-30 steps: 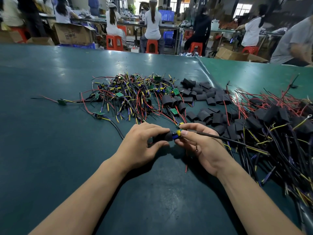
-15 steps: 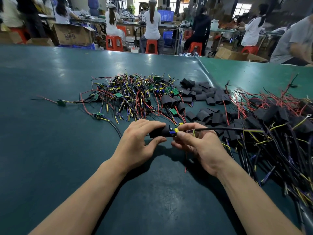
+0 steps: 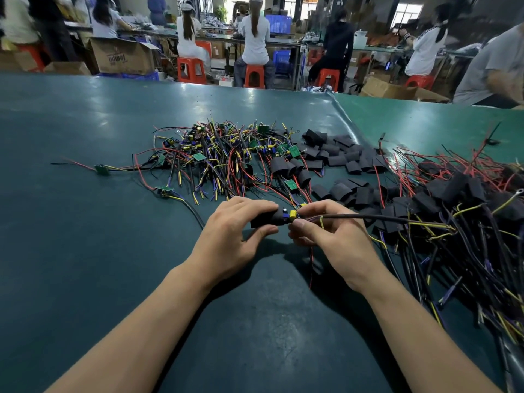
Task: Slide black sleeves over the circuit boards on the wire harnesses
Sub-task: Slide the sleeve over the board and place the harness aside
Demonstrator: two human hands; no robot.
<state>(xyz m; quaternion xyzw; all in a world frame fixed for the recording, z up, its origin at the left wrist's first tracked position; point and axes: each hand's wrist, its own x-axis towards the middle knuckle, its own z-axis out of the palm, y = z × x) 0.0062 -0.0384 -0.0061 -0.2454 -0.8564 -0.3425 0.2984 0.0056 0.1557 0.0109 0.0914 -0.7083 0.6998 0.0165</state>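
Fingers (image 3: 263,207) of left hand (image 3: 232,239) curled round black sleeve (image 3: 266,218) | right hand (image 3: 334,236) pinching circuit board (image 3: 293,214) at sleeve mouth, black cable (image 3: 368,218) trailing right | mid-table (image 3: 85,251), near front edge | bare harnesses (image 3: 215,160) behind | loose sleeves (image 3: 340,157) toward back right | sleeved pile (image 3: 459,211) at right edge

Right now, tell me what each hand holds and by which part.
Left hand grips the black sleeve around its body. Right hand pinches the wire harness at the board's cable end, just outside the sleeve's mouth.
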